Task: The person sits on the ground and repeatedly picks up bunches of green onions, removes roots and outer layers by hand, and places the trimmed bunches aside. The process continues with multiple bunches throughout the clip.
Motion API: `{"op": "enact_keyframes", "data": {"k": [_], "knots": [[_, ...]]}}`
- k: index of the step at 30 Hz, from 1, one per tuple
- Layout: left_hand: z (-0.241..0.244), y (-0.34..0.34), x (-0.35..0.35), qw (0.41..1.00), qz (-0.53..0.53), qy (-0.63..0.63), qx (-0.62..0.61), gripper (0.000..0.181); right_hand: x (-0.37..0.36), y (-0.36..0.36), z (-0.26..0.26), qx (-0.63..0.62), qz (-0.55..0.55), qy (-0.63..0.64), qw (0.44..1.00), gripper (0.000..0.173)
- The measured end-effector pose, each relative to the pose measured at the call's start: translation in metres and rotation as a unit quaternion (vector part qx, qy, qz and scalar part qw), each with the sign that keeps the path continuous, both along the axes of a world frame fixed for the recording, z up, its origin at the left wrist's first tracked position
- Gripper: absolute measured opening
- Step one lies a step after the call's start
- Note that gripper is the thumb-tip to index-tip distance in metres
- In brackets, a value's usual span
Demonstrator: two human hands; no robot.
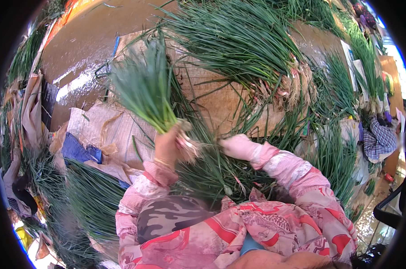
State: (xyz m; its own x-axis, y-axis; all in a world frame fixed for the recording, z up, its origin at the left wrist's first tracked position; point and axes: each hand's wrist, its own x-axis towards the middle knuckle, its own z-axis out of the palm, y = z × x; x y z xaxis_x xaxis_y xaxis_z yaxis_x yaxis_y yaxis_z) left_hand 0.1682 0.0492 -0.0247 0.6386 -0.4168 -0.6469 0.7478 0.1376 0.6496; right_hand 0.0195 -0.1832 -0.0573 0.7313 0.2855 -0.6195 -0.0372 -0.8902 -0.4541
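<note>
My left hand (167, 145) is closed around a bunch of green onions (156, 101), near its root end. The leaves fan up and to the left, blurred, while the pinkish bulbs and roots stick out on the right of the fist. My right hand (238, 147), in a pale glove or covering, is a little to the right of those roots, apart from them. Its fingers are curled and blurred, so whether they pinch anything is unclear. Loose green onion leaves (206, 168) lie beneath and between both hands.
A large pile of green onions (236, 40) lies on brown sacking (219, 107) ahead. More leaves (95, 201) are heaped at left. Wet floor (85, 50) shows beyond a pale woven sack (122, 127). A person in a checked shirt (379, 139) is at far right.
</note>
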Motion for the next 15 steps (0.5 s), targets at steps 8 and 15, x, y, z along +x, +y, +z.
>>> {"op": "enact_keyframes", "data": {"k": [8,15], "knots": [[-0.043,0.017,0.003,0.992,-0.054,0.098,-0.052,0.031,0.059,-0.120,-0.013,-0.082,-0.355,-0.222,0.904,0.039],[-0.058,0.015,-0.012,0.985,-0.067,0.134,-0.088,0.026,0.050,-0.051,-0.013,-0.079,-0.249,-0.185,0.947,0.021]]}}
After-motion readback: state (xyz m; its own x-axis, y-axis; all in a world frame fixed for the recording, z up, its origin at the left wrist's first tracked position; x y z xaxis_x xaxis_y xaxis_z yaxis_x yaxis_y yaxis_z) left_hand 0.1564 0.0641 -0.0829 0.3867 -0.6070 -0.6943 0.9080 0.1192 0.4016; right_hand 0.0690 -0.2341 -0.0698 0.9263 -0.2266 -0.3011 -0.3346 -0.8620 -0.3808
